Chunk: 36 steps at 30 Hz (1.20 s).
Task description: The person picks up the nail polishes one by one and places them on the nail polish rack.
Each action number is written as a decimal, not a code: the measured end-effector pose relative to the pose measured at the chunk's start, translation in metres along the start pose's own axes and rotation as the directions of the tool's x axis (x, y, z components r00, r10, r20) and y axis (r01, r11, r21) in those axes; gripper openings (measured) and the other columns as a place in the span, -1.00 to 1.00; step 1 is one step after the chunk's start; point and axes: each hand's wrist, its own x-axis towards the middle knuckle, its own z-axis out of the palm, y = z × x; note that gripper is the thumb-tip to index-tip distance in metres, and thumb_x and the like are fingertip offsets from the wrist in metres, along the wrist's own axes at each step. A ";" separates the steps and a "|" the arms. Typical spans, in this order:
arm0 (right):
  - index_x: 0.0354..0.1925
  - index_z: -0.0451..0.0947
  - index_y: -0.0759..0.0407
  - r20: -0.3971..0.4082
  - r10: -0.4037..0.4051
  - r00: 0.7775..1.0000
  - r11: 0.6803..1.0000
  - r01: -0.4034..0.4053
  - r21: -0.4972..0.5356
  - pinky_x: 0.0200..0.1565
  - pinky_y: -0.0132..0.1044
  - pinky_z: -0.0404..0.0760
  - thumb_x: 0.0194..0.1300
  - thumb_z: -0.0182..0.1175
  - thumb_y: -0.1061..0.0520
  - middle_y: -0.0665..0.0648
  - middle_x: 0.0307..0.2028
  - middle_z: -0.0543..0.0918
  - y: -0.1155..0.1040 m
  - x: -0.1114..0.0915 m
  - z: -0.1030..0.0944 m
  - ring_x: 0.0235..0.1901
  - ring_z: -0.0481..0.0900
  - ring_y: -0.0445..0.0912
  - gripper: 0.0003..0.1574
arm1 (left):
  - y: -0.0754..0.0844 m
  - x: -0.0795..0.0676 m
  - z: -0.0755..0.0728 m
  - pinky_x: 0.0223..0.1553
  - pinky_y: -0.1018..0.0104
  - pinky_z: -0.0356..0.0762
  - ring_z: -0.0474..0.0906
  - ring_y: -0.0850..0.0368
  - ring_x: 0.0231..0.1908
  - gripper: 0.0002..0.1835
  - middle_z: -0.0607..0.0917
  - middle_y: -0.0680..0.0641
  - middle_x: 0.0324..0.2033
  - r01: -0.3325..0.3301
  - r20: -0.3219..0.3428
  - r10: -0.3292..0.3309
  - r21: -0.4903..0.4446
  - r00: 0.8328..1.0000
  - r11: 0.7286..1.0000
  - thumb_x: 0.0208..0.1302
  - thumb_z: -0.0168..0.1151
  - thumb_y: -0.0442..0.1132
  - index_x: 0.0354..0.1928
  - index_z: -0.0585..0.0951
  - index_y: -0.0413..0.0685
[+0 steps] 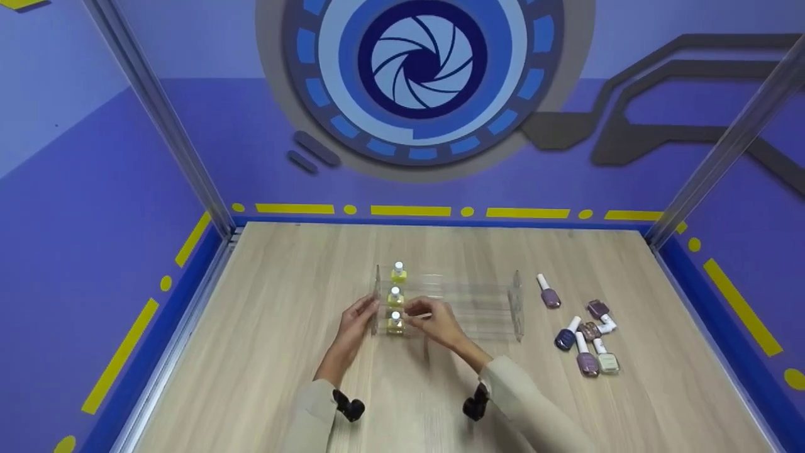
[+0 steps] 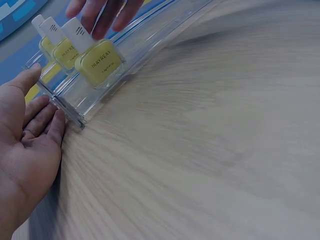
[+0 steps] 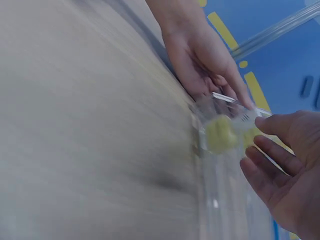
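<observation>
A clear stepped display rack (image 1: 517,306) stands mid-table. At its left end three yellow nail polish bottles with white caps stand one behind another: the front bottle (image 2: 100,64), the middle bottle (image 1: 395,299) and the back bottle (image 1: 399,274). My left hand (image 1: 354,324) touches the outside of the rack's left end panel (image 2: 62,105), its thumb at the upper corner and its fingers lower, loosely bent. Just right of the front bottle is my right hand (image 1: 440,322). In the right wrist view its thumb and fingers (image 3: 265,177) are spread apart, with nothing between them.
Right of the rack several other nail polish bottles lie on the table: a mauve bottle (image 1: 550,297), a dark blue bottle (image 1: 565,340), a glittery bottle (image 1: 590,331), a pale green bottle (image 1: 608,362) and more. A decorated wall (image 1: 415,189) borders the table's far edge.
</observation>
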 end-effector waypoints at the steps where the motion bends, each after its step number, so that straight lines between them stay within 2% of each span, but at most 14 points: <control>1: -0.11 0.63 0.52 -0.004 -0.010 1.000 1.000 0.010 -0.009 -0.07 -0.13 0.81 0.25 0.29 0.46 0.47 -0.18 0.75 -0.004 -0.001 -0.007 -0.13 0.74 0.30 -0.79 | 0.000 0.000 0.000 0.57 0.03 0.25 0.27 -0.13 0.50 -0.33 0.40 -0.24 0.45 -0.007 -0.001 0.007 0.001 1.000 1.000 0.50 0.20 0.02 0.48 0.34 -0.21; 5: -0.15 0.60 0.61 -0.013 0.004 1.000 1.000 -0.005 -0.016 -0.24 -0.40 0.72 0.31 0.20 0.50 0.55 -0.24 0.71 -0.019 -0.009 -0.041 -0.27 0.72 0.21 -0.84 | 0.000 0.001 -0.001 0.56 0.04 0.27 0.29 -0.12 0.49 -0.33 0.41 -0.24 0.44 -0.007 0.006 0.007 -0.004 1.000 1.000 0.51 0.19 0.02 0.48 0.34 -0.21; 8: -0.11 0.60 0.61 -0.037 0.048 0.998 0.999 -0.048 -0.010 -0.29 -0.51 0.67 0.35 0.15 0.48 0.54 -0.23 0.71 -0.014 -0.015 -0.071 -0.29 0.71 0.04 -0.81 | 0.000 0.001 -0.001 0.56 0.05 0.28 0.28 -0.12 0.50 -0.33 0.42 -0.23 0.44 0.002 0.003 -0.002 -0.010 1.000 1.000 0.51 0.19 0.01 0.48 0.34 -0.21; 11: -0.06 0.63 0.54 -0.112 0.119 0.987 0.993 -0.119 0.002 -0.26 -0.50 0.70 0.38 0.17 0.42 0.46 -0.20 0.74 0.001 -0.018 -0.101 -0.29 0.70 -0.09 -0.78 | 0.000 0.001 -0.001 0.56 0.07 0.28 0.29 -0.10 0.50 -0.35 0.43 -0.21 0.44 0.005 -0.014 -0.005 -0.011 1.000 1.000 0.50 0.20 0.01 0.48 0.36 -0.18; 13: -0.03 0.64 0.50 -0.175 0.171 0.970 0.985 -0.172 0.013 -0.22 -0.45 0.74 0.40 0.21 0.35 0.41 -0.18 0.76 0.008 -0.019 -0.123 -0.29 0.70 -0.14 -0.76 | 0.000 0.001 -0.001 0.56 0.07 0.27 0.28 -0.11 0.50 -0.36 0.42 -0.21 0.45 0.004 -0.020 -0.004 -0.009 1.000 1.000 0.50 0.20 0.00 0.47 0.37 -0.18; 17: 0.02 0.62 0.51 -0.288 0.264 0.921 0.964 -0.260 0.052 -0.21 -0.40 0.78 0.42 0.25 0.27 0.36 -0.18 0.78 0.020 -0.022 -0.167 -0.32 0.73 -0.18 -0.69 | 0.000 0.002 -0.001 0.58 0.08 0.24 0.23 -0.12 0.53 -0.38 0.39 -0.20 0.47 0.008 -0.015 -0.007 0.009 1.000 1.000 0.53 0.16 -0.01 0.47 0.36 -0.17; 20: 0.09 0.58 0.54 -0.344 0.330 0.879 0.944 -0.302 0.133 -0.27 -0.44 0.77 0.44 0.23 0.27 0.19 -0.25 0.82 0.033 -0.028 -0.196 -0.35 0.74 -0.25 -0.63 | -0.001 0.002 0.000 0.58 0.06 0.23 0.24 -0.14 0.52 -0.36 0.39 -0.23 0.46 0.001 -0.009 -0.001 0.014 1.000 1.000 0.53 0.15 -0.01 0.48 0.34 -0.20; 22: 0.13 0.55 0.56 -0.363 0.381 0.850 0.922 -0.324 0.210 -0.30 -0.48 0.75 0.46 0.20 0.27 0.03 -0.32 0.82 0.043 -0.031 -0.213 -0.38 0.73 -0.30 -0.60 | -0.002 0.003 0.000 0.57 0.04 0.24 0.26 -0.15 0.50 -0.34 0.40 -0.24 0.45 -0.006 -0.004 0.006 0.021 1.000 1.000 0.53 0.16 0.00 0.49 0.32 -0.21; 25: 0.17 0.51 0.54 -0.385 0.459 0.801 0.881 -0.355 0.312 -0.31 -0.47 0.74 0.49 0.15 0.28 -0.11 -0.40 0.78 0.058 -0.033 -0.234 -0.38 0.72 -0.32 -0.60 | -0.003 0.004 0.001 0.56 0.06 0.27 0.30 -0.12 0.48 -0.33 0.43 -0.22 0.43 0.000 -0.003 0.000 0.023 1.000 1.000 0.51 0.18 0.03 0.49 0.34 -0.18; 28: 0.19 0.48 0.53 -0.419 0.501 0.757 0.860 -0.383 0.337 -0.25 -0.48 0.75 0.50 0.12 0.29 -0.15 -0.42 0.76 0.071 -0.033 -0.246 -0.37 0.71 -0.32 -0.61 | -0.003 0.005 0.002 0.55 0.07 0.29 0.31 -0.10 0.48 -0.33 0.45 -0.19 0.43 0.006 -0.006 -0.006 0.022 1.000 1.000 0.49 0.20 0.05 0.47 0.37 -0.16; 32: 0.19 0.50 0.53 -0.496 0.516 0.698 0.855 -0.448 0.260 -0.21 -0.51 0.73 0.50 0.11 0.28 -0.16 -0.39 0.74 0.085 -0.032 -0.250 -0.37 0.67 -0.37 -0.59 | -0.002 0.006 0.002 0.56 0.04 0.28 0.29 -0.14 0.49 -0.31 0.44 -0.22 0.43 0.002 -0.009 -0.002 0.017 1.000 1.000 0.48 0.21 0.07 0.46 0.37 -0.18; 36: 0.18 0.56 0.46 -0.566 0.520 0.639 0.827 -0.543 0.146 -0.24 -0.56 0.65 0.49 0.12 0.21 0.05 -0.23 0.80 0.098 -0.030 -0.246 -0.28 0.63 -0.33 -0.59 | -0.002 0.004 0.001 0.57 0.06 0.26 0.28 -0.12 0.50 -0.36 0.43 -0.21 0.44 0.005 -0.015 -0.004 0.016 1.000 1.000 0.49 0.20 0.03 0.46 0.38 -0.16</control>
